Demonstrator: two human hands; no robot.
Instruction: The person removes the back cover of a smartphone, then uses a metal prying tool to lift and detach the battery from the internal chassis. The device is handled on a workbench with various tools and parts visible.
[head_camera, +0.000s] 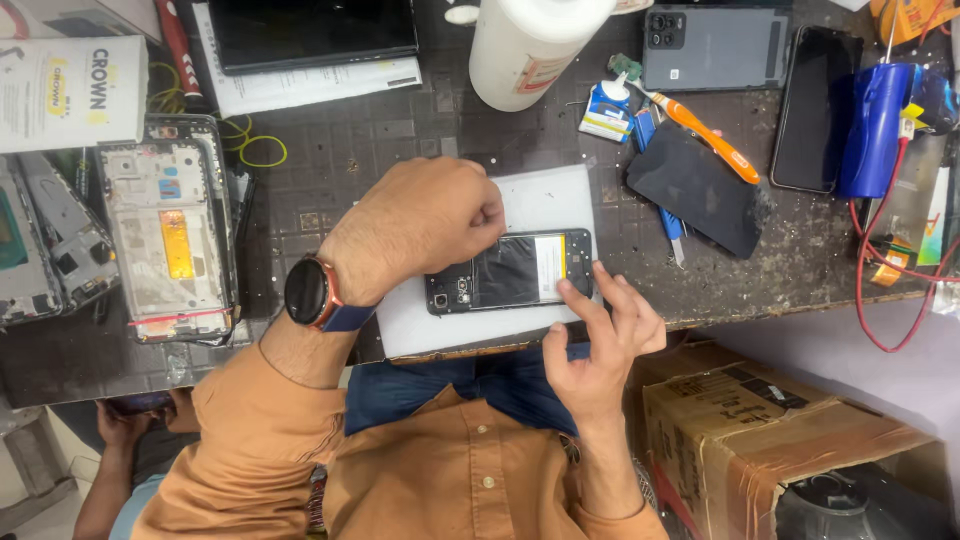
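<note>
The opened phone (510, 272) lies back-up on a white pad (540, 200) at the desk's near edge, dead centre. The right hand (600, 335), at four o'clock from it, has spread fingers, the tips pressing the phone's lower edge. The left hand (415, 228), at nine o'clock, is curled into a loose fist over the phone's camera end. Farther off, at one o'clock, lies an orange-handled brush (705, 133); at twelve, a white bottle (525, 45).
</note>
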